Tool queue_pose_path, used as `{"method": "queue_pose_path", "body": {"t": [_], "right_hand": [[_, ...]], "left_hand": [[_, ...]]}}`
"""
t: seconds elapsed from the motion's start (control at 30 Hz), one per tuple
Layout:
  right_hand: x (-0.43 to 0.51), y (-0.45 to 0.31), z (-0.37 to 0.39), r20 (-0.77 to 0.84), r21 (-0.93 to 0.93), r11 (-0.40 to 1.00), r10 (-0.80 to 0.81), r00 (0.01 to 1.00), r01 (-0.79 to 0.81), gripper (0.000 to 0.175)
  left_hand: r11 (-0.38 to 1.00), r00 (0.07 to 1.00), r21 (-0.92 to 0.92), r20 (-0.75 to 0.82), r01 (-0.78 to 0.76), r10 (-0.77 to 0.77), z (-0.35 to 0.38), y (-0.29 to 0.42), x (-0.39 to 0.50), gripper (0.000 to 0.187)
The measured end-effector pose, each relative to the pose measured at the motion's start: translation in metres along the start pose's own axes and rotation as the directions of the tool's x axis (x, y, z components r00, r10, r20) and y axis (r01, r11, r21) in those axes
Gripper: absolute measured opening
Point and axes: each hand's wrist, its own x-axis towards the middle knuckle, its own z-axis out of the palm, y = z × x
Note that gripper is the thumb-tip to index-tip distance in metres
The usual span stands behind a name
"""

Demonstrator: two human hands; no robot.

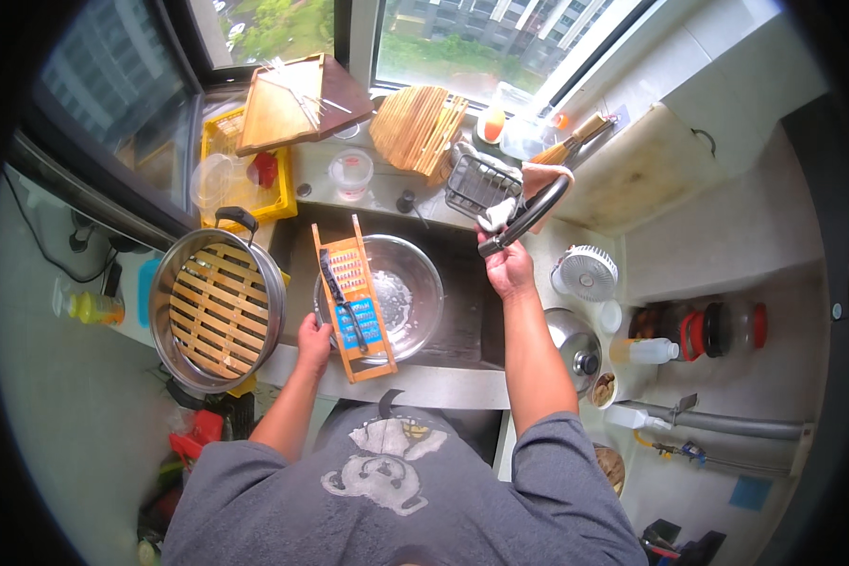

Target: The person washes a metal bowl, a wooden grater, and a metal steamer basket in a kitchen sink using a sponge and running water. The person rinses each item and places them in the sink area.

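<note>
A stainless steel bowl with some whitish liquid in it sits over the sink. Across its left side lies a wooden-framed grater with metal and blue grating panels. On the grater rests a dark, narrow utensil, its kind unclear. My left hand grips the bowl's left rim, close against the grater's edge; some fingertips are hidden. At the sink's right, my right hand is around the end of a dark faucet spout, which covers part of the fingers.
A steel steamer pot with a slatted wooden rack stands left. Behind are a yellow basket, a plastic tub, a slatted wooden mat and a wire caddy. A small fan and pot lid are right.
</note>
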Motion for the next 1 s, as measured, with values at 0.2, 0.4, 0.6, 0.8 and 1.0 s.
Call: {"method": "queue_pose_path", "body": {"t": [0.2,0.4,0.6,0.8,1.0], "right_hand": [[-0.012,0.012,-0.001,-0.058,-0.082,0.994,-0.078,0.995,0.073,0.057],[-0.062,0.034,-0.008,-0.194,-0.419,0.904,-0.003,0.981,-0.080,0.041],[-0.178,0.094,-0.106,-0.388,-0.681,0.657,0.050,0.920,-0.323,0.041],[-0.217,0.113,-0.143,-0.393,-0.590,0.768,-0.004,0.920,-0.249,0.038],[-0.217,0.127,-0.156,-0.490,-0.503,0.841,-0.089,0.867,-0.198,0.036]], "left_hand": [[1.000,1.000,0.011,0.012,0.004,-0.004,0.002,-0.010,-0.004,0.016],[0.998,0.999,-0.043,0.001,0.042,-0.042,-0.001,-0.021,-0.005,0.018],[0.996,0.998,0.064,-0.016,0.056,-0.055,-0.003,-0.039,0.006,0.021],[0.987,0.994,-0.117,-0.014,0.107,-0.109,-0.006,-0.034,0.011,0.014],[0.971,0.973,-0.076,0.060,0.226,-0.222,-0.006,-0.029,0.013,0.013]]}}
